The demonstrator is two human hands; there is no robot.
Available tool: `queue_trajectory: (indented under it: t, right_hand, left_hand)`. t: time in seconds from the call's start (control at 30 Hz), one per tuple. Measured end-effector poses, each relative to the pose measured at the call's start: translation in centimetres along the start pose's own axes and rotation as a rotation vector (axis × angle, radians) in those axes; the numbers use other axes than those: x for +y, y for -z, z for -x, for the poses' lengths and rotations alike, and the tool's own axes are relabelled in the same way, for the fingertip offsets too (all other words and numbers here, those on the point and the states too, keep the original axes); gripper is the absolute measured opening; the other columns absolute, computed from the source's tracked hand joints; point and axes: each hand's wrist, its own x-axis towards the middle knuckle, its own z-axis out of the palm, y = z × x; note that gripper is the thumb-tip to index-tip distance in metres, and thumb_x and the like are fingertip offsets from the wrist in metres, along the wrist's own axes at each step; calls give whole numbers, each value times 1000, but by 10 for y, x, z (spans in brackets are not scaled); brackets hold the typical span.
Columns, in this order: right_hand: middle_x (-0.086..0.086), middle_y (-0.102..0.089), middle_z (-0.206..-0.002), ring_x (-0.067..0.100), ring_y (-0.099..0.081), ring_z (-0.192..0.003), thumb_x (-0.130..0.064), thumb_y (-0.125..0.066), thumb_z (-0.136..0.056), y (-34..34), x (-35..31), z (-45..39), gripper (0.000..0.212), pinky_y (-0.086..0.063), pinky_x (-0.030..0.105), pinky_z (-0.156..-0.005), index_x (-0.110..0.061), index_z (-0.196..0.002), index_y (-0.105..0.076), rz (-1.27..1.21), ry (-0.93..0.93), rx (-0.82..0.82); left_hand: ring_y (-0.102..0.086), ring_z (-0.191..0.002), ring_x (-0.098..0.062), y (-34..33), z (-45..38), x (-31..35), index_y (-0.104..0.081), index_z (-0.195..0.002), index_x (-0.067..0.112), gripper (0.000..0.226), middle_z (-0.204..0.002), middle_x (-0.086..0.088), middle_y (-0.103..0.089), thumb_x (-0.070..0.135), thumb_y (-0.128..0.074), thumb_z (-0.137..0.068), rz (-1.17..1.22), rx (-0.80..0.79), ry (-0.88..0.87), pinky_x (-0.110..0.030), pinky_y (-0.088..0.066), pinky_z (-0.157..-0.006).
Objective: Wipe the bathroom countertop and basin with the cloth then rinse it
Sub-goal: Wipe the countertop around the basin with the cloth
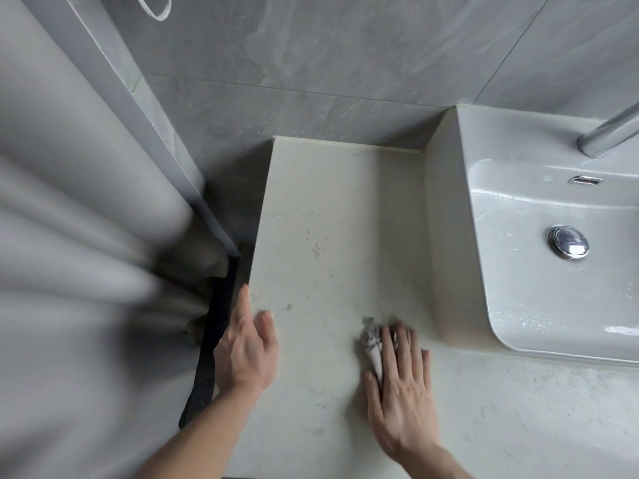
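The pale stone countertop point(332, 236) fills the middle of the view. My right hand point(403, 392) lies flat on it near the front, straight fingers pressing a small bunched grey-white cloth point(371, 344) that sticks out from under the index finger. My left hand point(247, 347) rests on the counter's left edge, fingers straight down the side and thumb on top. At the right sits the white basin point(539, 292), wet, with a chrome drain plug point(568, 243).
A chrome tap point(608, 136) reaches over the basin from the upper right. A grey curtain point(69, 236) hangs close at the left, with a dark gap beside the counter. Grey wall tiles point(311, 63) stand behind. The counter's front part looks rough.
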Motion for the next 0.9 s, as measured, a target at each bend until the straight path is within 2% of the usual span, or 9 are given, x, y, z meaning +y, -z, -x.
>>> queue_trajectory:
  t: [0.17, 0.33, 0.5, 0.6, 0.77, 0.9]
  right_hand:
    - [3, 1, -172, 25, 7, -159, -46, -31, -102, 0, -11, -7, 71, -1, 49, -125, -20, -164, -9, 1, 3, -35]
    - [3, -2, -172, 26, 6, -158, -49, -28, -101, 4, -48, -83, 71, 3, 54, -126, -20, -164, -12, -21, -16, -26]
    - [1, -6, -172, 28, -1, -159, -47, -29, -104, -5, -105, -125, 65, -1, 58, -124, -23, -163, -17, -21, 140, -56]
    - [-1, -3, -173, 27, 2, -159, -45, -30, -105, -10, -111, -109, 64, -4, 58, -124, -25, -164, -14, -2, 210, -78]
    - [-5, 10, -172, 19, 19, -157, -45, -29, -107, -15, -112, -34, 66, 5, 53, -125, -30, -164, 1, -37, 283, -150]
    - [-6, 12, -171, 19, 16, -157, -43, -33, -106, -15, -103, 30, 69, 2, 51, -125, -30, -164, 3, -52, 275, -189]
  left_hand:
    - [-60, -122, -37, 1, 0, 0, -21, -159, 27, 62, -157, -3, -44, 42, -37, -101, 25, -1, -13, -44, -50, -91]
    - [-60, -122, -36, 2, 0, -2, -21, -159, 31, 60, -155, 0, -47, 41, -38, -102, 43, 1, 0, -42, -49, -91]
    - [-59, -125, -34, 0, -4, -8, -33, -156, 27, 52, -151, -4, -51, 33, -36, -105, 136, 27, -34, -38, -48, -94]
    - [-59, -124, -35, 1, -7, -14, -37, -155, 29, 49, -147, -6, -56, 28, -37, -106, 223, 8, -18, -37, -45, -98]
    - [-58, -127, -32, 1, -11, -25, -37, -154, 32, 49, -146, -7, -57, 32, -34, -106, 292, -28, -31, -37, -46, -102]
    - [-60, -122, -37, 2, -8, -20, -35, -155, 32, 49, -144, -9, -58, 32, -31, -106, 235, -16, -28, -38, -48, -98]
